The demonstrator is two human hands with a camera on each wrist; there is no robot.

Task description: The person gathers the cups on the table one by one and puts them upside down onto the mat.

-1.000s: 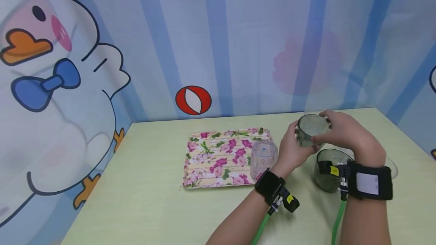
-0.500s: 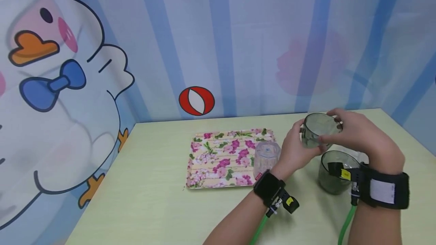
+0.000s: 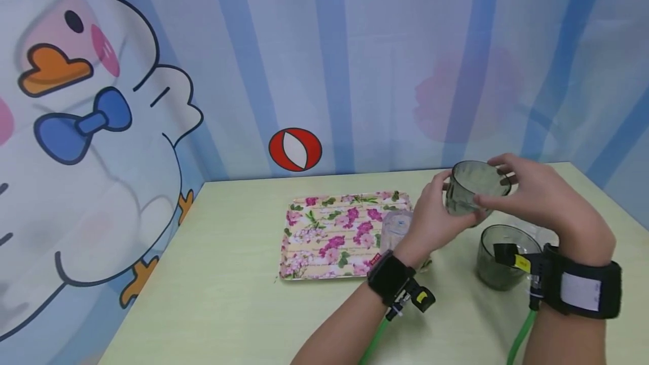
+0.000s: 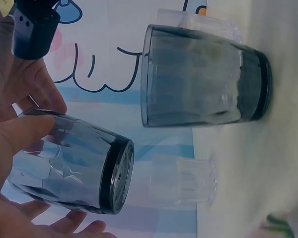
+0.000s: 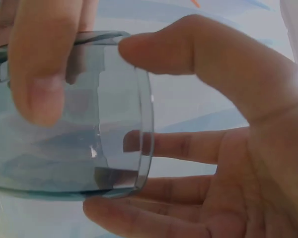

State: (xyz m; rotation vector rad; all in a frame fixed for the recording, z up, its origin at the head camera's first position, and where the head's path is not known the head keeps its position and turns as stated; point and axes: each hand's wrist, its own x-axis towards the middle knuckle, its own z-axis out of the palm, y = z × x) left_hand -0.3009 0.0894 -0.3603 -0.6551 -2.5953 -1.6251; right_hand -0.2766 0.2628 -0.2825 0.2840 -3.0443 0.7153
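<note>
Both hands hold a smoky grey-green drinking glass point(image 3: 469, 187) above the right side of the table, its mouth facing up and tilted. My left hand point(image 3: 437, 221) grips its left side and lower part, fingers curled round it. At the rim on the right, my right hand point(image 3: 542, 193) pinches it between thumb and fingers, as the right wrist view also shows. A second grey glass point(image 3: 498, 272) stands upright on the table below, partly covered by the right wrist camera. On the tray, a clear glass point(image 3: 395, 227) stands upside down, partly hidden by my left hand.
The flower-patterned tray point(image 3: 314, 246) lies on the pale table point(image 3: 213, 275), left of my hands. Another clear glass point(image 4: 198, 20) shows behind the standing grey glass in the left wrist view. A printed duck curtain point(image 3: 375, 72) closes off the back. Green cables point(image 3: 519, 337) trail from the wrists.
The held glass has risen slightly, still in both hands. My left wrist has shifted left, covering more of the clear glass on the tray. The head view has turned a little left.
</note>
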